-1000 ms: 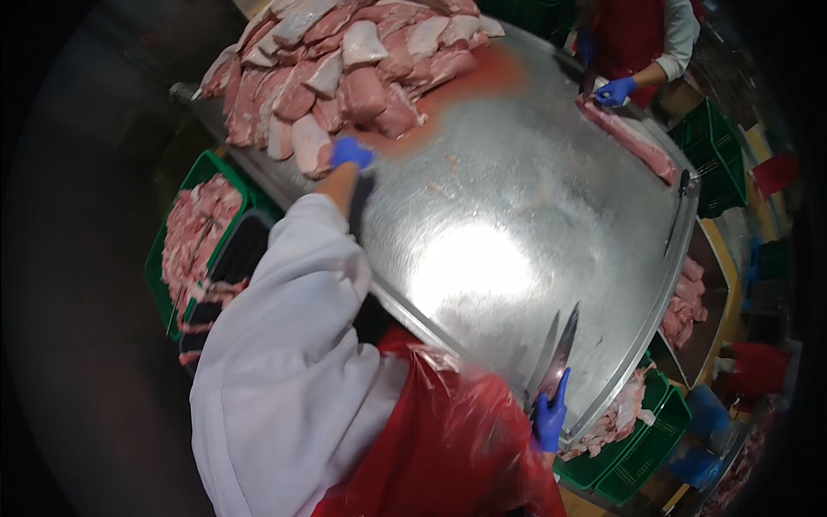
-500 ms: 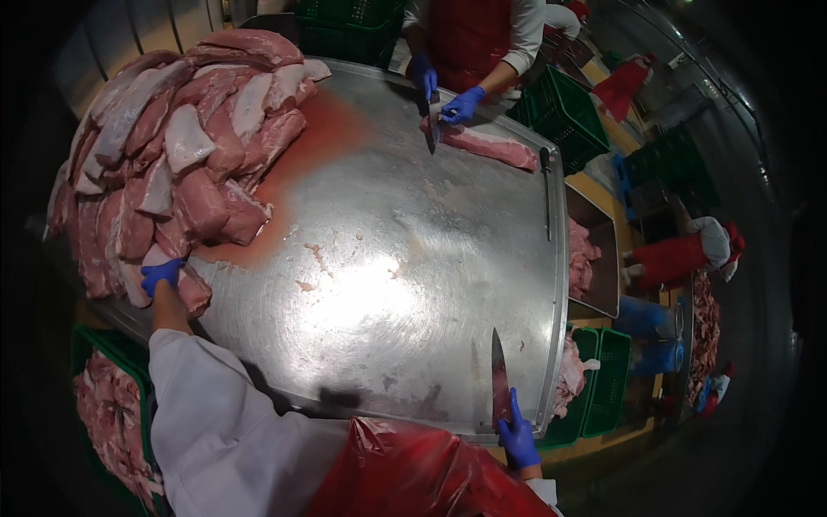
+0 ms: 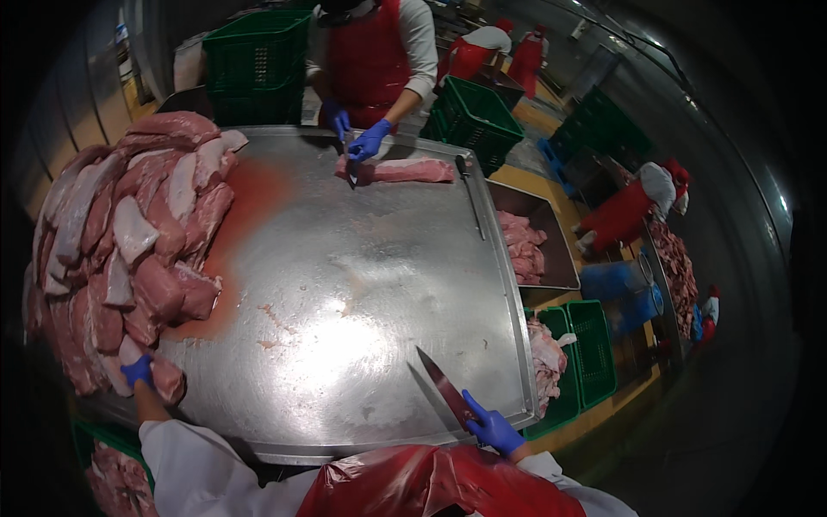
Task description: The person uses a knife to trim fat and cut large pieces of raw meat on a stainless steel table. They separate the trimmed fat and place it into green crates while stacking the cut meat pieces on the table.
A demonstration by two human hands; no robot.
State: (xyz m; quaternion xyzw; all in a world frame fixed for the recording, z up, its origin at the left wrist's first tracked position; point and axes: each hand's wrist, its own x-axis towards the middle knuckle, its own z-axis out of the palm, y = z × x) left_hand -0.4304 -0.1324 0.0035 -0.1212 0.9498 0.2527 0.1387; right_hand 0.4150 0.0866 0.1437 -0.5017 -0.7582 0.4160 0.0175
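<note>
My left hand (image 3: 138,370), in a blue glove, is closed on a pale pink piece of meat (image 3: 168,381) at the lower end of the large pile of meat cuts (image 3: 155,284) on the left of the steel table (image 3: 370,250). My right hand (image 3: 490,426), also gloved in blue, grips the handle of a large knife (image 3: 439,379), its blade pointing forward and left over the lower right of the table.
Across the table a co-worker (image 3: 370,60) holds a knife at a long loin (image 3: 412,171). A steel rod (image 3: 472,194) lies along the right edge. Green crates (image 3: 474,121), a bin of meat (image 3: 525,250) and trimmings (image 3: 547,362) surround it. Other workers (image 3: 620,215) stand at right.
The view has swung upright, so the table and pile sit lower and further left. My left hand stays at the pile's end. The knife in my right hand tilts further leftward.
</note>
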